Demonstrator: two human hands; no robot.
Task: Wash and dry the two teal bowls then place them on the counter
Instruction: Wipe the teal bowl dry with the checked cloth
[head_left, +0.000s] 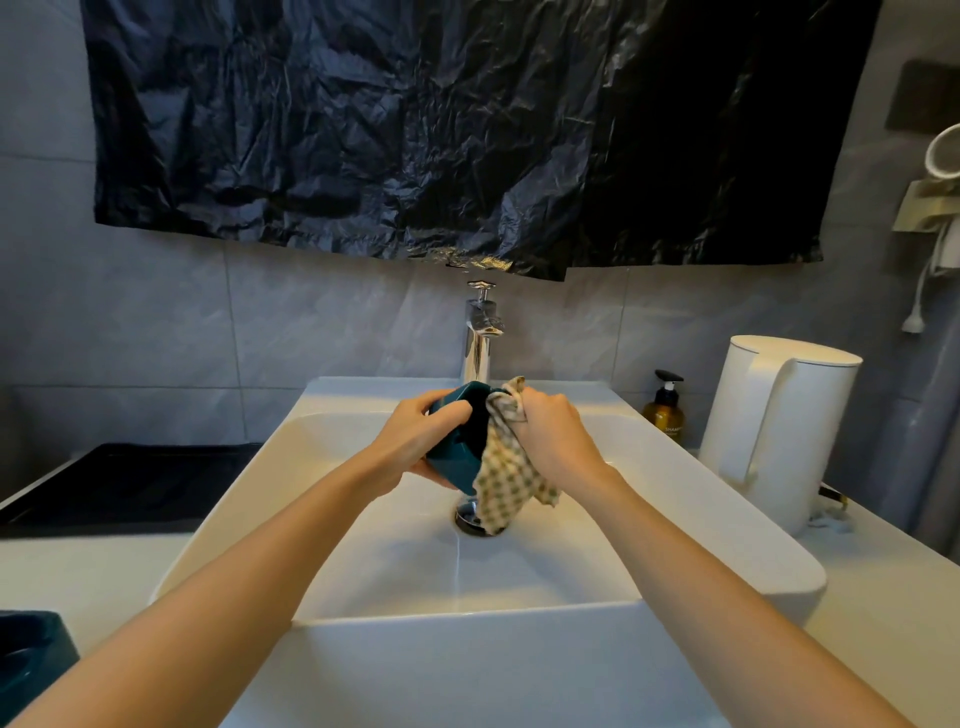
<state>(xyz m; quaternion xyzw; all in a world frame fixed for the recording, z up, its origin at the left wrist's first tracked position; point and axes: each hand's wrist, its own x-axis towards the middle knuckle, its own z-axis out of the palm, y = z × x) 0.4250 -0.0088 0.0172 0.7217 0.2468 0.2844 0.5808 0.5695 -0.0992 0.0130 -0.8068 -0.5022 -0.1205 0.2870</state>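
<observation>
White sink (701, 519) below, tap (480, 332) shut off. Left hand (415, 441) clamps one teal bowl (462, 447) tipped over the basin; right hand (556, 431) bunches a checked cloth (506, 478) against it. Wet glaze could slip and chip. Second bowl (31, 660) waits on the counter (119, 566), left.

Left hand (415, 441) grips teal bowl (460, 457) (over sink (675, 467)); right hand (556, 431) presses checked cloth (506, 473)

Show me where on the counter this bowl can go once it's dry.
Left white counter is bare between the black tray, white sink and second teal bowl. Right side is crowded by the white kettle and amber pump bottle; only its near strip is free.
</observation>
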